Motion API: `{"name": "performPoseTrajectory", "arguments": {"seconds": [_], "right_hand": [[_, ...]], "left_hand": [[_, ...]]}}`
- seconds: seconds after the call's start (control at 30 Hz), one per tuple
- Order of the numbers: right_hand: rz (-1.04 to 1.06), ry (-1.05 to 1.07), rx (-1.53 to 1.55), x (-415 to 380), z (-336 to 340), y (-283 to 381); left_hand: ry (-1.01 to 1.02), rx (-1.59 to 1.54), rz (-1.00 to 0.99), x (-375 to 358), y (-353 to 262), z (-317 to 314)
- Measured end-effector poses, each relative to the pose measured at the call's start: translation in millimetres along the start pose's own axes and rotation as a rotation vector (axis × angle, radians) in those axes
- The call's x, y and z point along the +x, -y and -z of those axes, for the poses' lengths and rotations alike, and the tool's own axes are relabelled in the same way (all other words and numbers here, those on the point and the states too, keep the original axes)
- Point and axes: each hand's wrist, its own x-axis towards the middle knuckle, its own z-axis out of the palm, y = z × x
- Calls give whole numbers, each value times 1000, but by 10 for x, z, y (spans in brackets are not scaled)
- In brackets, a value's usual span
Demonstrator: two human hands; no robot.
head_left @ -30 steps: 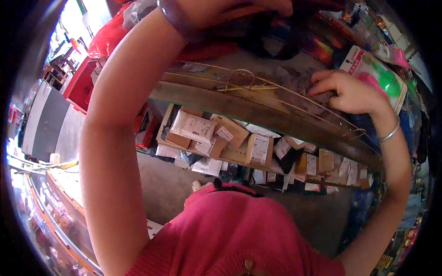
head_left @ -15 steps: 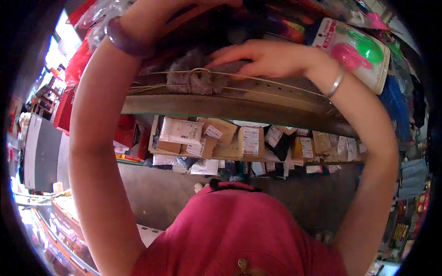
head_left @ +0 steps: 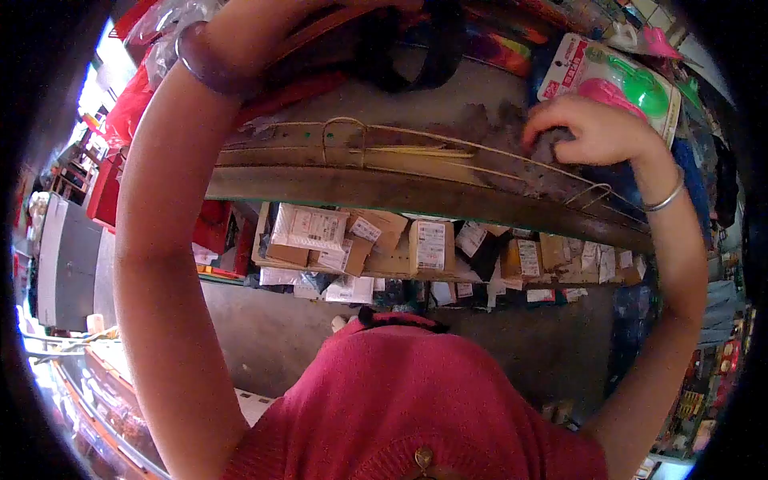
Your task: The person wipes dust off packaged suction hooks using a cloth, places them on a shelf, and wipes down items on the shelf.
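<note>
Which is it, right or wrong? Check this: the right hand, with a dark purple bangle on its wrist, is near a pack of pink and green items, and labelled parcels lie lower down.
Wrong: the head view shows a silver bangle on the wrist of the right hand, not a dark one. The pack near that hand and the labelled parcels lower down are correct.

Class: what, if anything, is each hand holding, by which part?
Right hand: grey fuzzy material, apparently by its right end. Left hand: cannot tell; fingers cut off.

Can't see all the left hand (head_left: 276, 22), cut off at top, nor the grey fluff (head_left: 506, 138), partly behind the right hand (head_left: 598, 134), nor read the tiny parcel labels (head_left: 430, 245).
</note>
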Motion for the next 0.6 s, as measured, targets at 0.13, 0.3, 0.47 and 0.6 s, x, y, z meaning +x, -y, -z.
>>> {"name": "performPoseTrajectory", "arguments": {"seconds": [0.13,0.3,0.47,0.6], "right_hand": [[312,-169,171,653,-117,281],[420,-428,246,1211,-191,530],[355,-962,277,893,-60,680],[480,-1115,701,671,102,910]], "left_hand": [[15,63,-15,70,46,-56],[42,91,-17,83,15,-23],[-11,84,-38,35,51,-79],[-8,80,-30,85,73,-121]]}}
